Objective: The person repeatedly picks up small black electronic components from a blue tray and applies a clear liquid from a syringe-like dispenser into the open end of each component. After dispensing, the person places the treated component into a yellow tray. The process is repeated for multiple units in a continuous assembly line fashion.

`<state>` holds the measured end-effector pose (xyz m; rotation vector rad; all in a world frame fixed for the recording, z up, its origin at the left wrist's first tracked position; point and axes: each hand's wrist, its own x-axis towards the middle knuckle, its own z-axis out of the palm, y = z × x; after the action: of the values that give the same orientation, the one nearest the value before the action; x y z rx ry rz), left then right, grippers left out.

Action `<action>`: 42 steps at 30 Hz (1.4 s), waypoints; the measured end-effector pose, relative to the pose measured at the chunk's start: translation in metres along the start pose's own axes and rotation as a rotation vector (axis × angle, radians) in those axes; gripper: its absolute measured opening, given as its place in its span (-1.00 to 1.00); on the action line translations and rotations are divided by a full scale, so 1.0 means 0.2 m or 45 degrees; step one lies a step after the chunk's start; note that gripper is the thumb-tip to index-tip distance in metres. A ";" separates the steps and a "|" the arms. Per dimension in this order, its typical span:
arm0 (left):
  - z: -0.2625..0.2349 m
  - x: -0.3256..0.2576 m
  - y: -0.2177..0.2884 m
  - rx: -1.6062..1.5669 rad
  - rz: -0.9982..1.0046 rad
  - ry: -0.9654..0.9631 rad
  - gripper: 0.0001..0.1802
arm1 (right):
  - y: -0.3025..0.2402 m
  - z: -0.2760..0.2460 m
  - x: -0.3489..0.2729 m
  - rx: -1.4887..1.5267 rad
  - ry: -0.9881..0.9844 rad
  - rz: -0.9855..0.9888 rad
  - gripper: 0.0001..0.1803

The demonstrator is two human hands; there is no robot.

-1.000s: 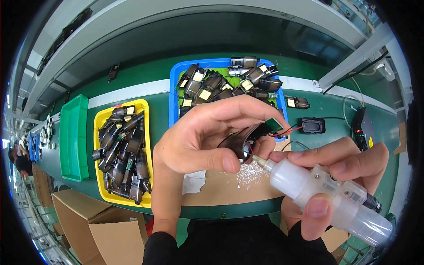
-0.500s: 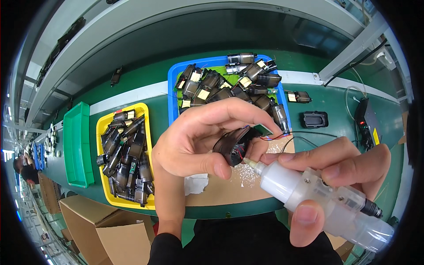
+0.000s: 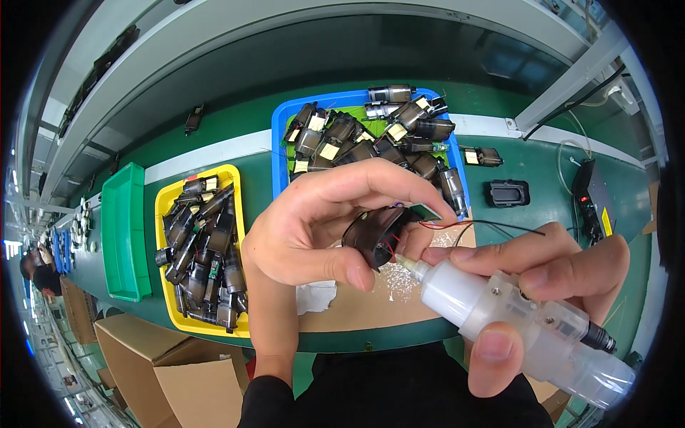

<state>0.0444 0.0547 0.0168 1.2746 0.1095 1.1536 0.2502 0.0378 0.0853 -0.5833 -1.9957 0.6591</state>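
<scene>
Between the curled fingers and thumb of my left hand (image 3: 314,228) is a dark translucent plastic housing (image 3: 367,239). Its open end faces right, and thin red and black wires (image 3: 485,223) trail from it past a small board at its top. My right hand (image 3: 556,278) grips a whitish translucent glue dispenser (image 3: 492,307) with a narrow pale nozzle (image 3: 407,264). The nozzle tip points at the housing's open end, very close to its rim; whether it touches, I cannot tell. Part of the housing is hidden by my fingers.
Behind my hands, a blue tray (image 3: 278,125) holds many similar dark housings. A yellow tray (image 3: 239,182) with more stands left, beside a green tray (image 3: 125,235). A black plastic piece (image 3: 508,192) and a black powered box (image 3: 589,200) lie right; cardboard (image 3: 342,317) covers the near table.
Both hands hold almost the same pose. The housing has turned very slightly, and the loose wires have shifted a little toward my right hand.
</scene>
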 end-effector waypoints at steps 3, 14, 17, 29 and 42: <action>0.00 0.03 -0.01 -0.008 -0.019 -0.017 -0.26 | 0.00 0.00 0.00 -0.010 0.054 -0.006 -0.53; 0.00 0.00 -0.01 -0.004 0.038 0.010 -0.30 | 0.02 0.07 -0.03 0.136 0.278 -0.007 -0.53; 0.04 0.02 -0.04 0.014 0.076 0.187 -0.30 | 0.02 0.09 -0.03 0.159 0.360 -0.023 -0.54; 0.04 0.02 -0.03 -0.026 0.093 0.179 -0.34 | -0.02 0.08 -0.01 0.214 0.282 0.074 -0.51; 0.01 0.01 -0.02 0.020 0.052 0.197 -0.36 | -0.05 0.21 -0.03 0.310 0.753 0.308 -0.42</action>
<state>0.0480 0.0559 0.0158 1.2052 0.2080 1.2886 0.2143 0.0171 0.0710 -0.7718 -1.2874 0.7571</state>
